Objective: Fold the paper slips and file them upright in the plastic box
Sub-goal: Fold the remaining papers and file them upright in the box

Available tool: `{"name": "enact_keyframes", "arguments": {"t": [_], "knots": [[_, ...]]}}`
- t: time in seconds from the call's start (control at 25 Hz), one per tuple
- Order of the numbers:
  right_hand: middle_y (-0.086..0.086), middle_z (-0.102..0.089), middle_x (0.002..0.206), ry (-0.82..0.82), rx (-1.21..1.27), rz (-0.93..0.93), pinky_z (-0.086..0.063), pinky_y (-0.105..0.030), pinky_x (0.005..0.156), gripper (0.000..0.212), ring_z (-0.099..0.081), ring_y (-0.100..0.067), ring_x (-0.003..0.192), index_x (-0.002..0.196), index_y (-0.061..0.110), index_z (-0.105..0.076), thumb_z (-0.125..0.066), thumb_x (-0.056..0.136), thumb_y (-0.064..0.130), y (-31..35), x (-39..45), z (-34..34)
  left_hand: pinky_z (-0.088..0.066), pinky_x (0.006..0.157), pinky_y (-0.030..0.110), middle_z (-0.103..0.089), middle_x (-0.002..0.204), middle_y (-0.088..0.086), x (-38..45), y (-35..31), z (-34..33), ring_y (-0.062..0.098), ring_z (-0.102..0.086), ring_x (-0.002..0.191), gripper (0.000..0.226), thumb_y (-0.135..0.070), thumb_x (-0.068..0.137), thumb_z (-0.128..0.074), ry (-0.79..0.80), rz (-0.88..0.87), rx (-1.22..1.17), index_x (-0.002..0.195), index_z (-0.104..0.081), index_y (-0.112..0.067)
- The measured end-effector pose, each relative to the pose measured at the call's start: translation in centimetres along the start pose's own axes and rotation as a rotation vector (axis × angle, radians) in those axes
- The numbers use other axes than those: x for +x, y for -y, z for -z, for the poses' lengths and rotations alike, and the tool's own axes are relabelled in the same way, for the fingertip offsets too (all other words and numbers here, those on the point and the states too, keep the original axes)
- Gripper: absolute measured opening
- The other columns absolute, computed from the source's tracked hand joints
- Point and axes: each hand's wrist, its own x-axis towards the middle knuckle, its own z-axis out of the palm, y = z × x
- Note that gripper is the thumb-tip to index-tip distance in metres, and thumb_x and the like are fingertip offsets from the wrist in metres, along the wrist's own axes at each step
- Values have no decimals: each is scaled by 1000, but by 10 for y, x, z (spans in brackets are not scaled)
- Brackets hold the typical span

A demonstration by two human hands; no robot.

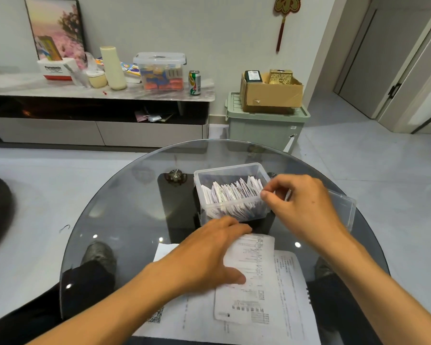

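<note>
**Slip going into box; next sheet under left hand**

Step in hand, as I judge it: filing. Right hand (301,202) is at the right end of the box (230,170), thumb and forefinger curled together at the last of the filed slips (234,191). Fingers look pinched on the end slip, or on one just tucked in beside it (cannot separate the two; the paper edge is hidden behind the thumb).

Box: clear plastic, open, sitting on the glass table (125,200) just beyond the loose papers. Slips stand upright in a row across it, packed from left wall to right, leaning slightly. Its lid (343,207) lies flat on the table to the right, partly behind the right wrist.

Left hand (209,257) lies flat, fingers straight and spread, palm down on the top sheet (249,277), a narrow printed receipt on a pile of wider sheets (291,295). It presses, does not grip.

Progress: box looks nearly full; several unfolded sheets are left in front of the person.

Next move calls for:
- right hand to let go of the slip once it stands on its own among its neighbours;
- left hand to lift or slide the top sheet free of the pile without dragging those under it;
- both hands for the fold, small enough to match the filed row;
- a gap in the row, which looks tight, so the slips may need pressing aside.
</note>
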Motion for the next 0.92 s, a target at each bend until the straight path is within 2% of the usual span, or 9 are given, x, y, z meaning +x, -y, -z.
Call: {"name": "enact_keyframes", "arguments": {"t": [0.08,0.2,0.28,0.4,0.56,0.68,0.76,0.84,0.92], "knots": [[9,-62,62,105,14,-75,-44,-29,59,14,-56,-8,62,74,25,-71,-71,86,32,-5,-7,-1,-39,105,23,-47,132,-22,-1,3,-1,-1,-44,120,59,-37,84,-73,-140,-6,-92,139,-49,-36],[7,-67,67,288,-51,-146,-49,-30,60,28,-61,-8,64,77,24,-69,-66,87,49,-9,-13,-2,-50,85,25,-66,105,-17,1,-3,1,1,-60,96,22,-20,85,-65,-349,-70,-153,106,-72,-27],[4,-71,76,342,32,-215,-58,-38,68,44,-66,-13,69,83,23,-69,-58,83,65,-9,-16,-2,-54,72,26,-70,91,-15,1,-6,4,3,-64,83,13,-18,85,-66,-480,-102,-209,93,-75,-24],[4,-75,88,360,395,-365,-60,-40,77,61,-71,-15,77,95,25,-72,-48,77,78,-3,-19,3,-54,65,19,-70,93,-13,0,-10,15,7,-67,86,14,-5,86,-72,-636,-100,-373,90,-77,-17],[-12,-77,92,581,850,-509,-56,-36,68,48,-70,-26,77,107,17,-73,-55,88,57,6,-20,8,-57,65,29,-68,106,-7,-3,-9,30,13,-67,99,22,4,81,-73,-778,-51,-574,82,-78,-18],[-16,-74,89,576,931,-491,-57,-32,59,31,-66,-26,72,113,10,-66,-73,83,15,5,-20,4,-58,78,29,-68,112,-5,-5,-11,32,19,-67,106,20,-4,78,-69,-816,-58,-641,83,-78,-22],[-20,-73,87,497,963,-495,-56,-29,51,25,-66,-25,68,106,7,-67,-72,82,-1,5,-19,2,-56,82,29,-69,116,-2,-6,-13,34,18,-68,106,31,-5,80,-61,-741,-30,-960,103,-74,-22],[-17,-72,82,400,1013,-480,-52,-27,45,20,-65,-23,61,99,6,-68,-69,82,-6,6,-18,3,-56,76,29,-72,113,0,-6,-19,39,15,-70,99,37,-17,82,-57,-561,82,-1345,118,-66,-25],[-15,-73,85,324,1037,-438,-50,-26,45,24,-66,-22,63,100,6,-67,-68,82,-9,6,-17,4,-58,70,30,-75,105,0,-6,-22,41,19,-73,93,33,-18,88,-67,-435,175,-1332,120,-64,-25]]}}
